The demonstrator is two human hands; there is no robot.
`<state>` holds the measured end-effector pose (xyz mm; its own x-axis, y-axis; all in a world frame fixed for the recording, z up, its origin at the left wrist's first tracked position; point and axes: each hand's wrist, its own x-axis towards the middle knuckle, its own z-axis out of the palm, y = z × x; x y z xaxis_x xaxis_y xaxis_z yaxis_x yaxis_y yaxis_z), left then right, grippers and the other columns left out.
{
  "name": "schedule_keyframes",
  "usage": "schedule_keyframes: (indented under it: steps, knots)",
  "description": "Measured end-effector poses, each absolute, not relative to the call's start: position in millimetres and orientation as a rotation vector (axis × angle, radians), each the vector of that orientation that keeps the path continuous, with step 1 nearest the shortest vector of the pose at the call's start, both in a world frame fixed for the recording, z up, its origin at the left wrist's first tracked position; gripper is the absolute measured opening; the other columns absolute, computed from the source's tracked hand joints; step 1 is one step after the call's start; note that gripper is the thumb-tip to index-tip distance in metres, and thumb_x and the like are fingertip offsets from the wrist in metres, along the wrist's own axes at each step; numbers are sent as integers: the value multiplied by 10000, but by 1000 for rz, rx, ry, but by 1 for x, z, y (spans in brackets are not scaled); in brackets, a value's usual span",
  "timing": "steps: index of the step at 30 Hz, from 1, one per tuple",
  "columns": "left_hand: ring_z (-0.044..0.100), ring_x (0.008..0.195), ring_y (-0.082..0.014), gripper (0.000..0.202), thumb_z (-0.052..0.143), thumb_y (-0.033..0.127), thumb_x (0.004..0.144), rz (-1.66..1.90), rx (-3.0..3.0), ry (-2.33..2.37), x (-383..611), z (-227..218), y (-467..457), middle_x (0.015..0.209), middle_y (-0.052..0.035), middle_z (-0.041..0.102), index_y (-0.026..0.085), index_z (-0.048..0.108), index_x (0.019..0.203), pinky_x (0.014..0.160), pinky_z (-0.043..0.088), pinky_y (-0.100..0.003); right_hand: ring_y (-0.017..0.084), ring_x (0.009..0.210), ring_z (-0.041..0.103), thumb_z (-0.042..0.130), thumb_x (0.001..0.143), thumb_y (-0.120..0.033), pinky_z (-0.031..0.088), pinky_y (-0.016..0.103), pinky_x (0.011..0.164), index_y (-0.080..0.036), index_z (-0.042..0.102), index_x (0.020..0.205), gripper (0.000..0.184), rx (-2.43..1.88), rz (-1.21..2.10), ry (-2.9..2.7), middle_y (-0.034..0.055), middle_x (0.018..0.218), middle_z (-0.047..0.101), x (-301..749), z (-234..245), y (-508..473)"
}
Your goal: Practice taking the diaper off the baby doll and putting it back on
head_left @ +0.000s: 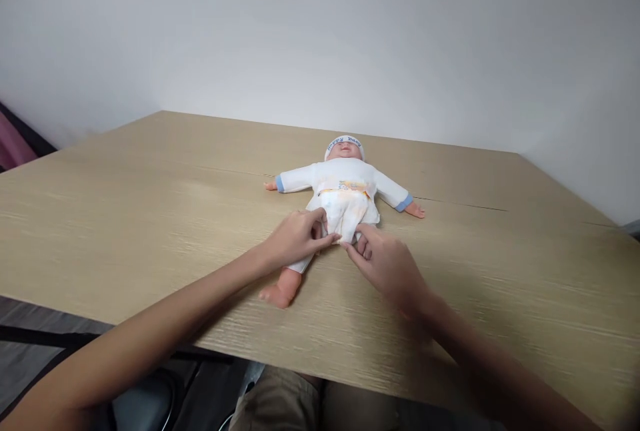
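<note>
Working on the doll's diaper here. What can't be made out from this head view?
Head view: doll's second leg, hidden beneath the right hand.
Head view: diaper lower edge, covered by fingers of right and left hand; whether either grip pinches it is unclear.
Head view: hat lettering, too small to read.
Head view: elbows, cut off by bottom edge.
</note>
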<state>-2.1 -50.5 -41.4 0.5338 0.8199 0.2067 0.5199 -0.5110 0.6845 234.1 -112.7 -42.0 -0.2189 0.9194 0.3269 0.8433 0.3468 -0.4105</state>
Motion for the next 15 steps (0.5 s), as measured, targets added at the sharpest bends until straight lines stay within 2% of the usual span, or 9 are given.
schedule_keyframes:
  steps: [4,8,15]
  knots:
    - [594,706,-189,468,730,537,1044,750,2258,1013,-2,-43,-51,688,24,661,239,513,755,713,412,-335,178,678,627,677,1050,-301,382,316,611,-244,620,903,168,-1515,89,-2129,25,926,717,230,-49,-121]
    - [587,793,-208,423,682,490,1085,824,2353,987,-5,-48,-52,757,9,643,233,532,784,798,423,-361,208,788,687,690,1046,-285,445,328,625,-231,677,1026,59,-1515,50,-2128,70,1114,721,228,-52,-127]
    - [651,1054,-240,251,681,411,1087,941,2314,910,-8,-49,-55,1196,-83,672,219,645,930,918,492,-374,301,1093,736,686,1042,-250,587,394,841,-236,680,1178,137,-1441,128,-2102,129,1336,707,225,-48,-134]
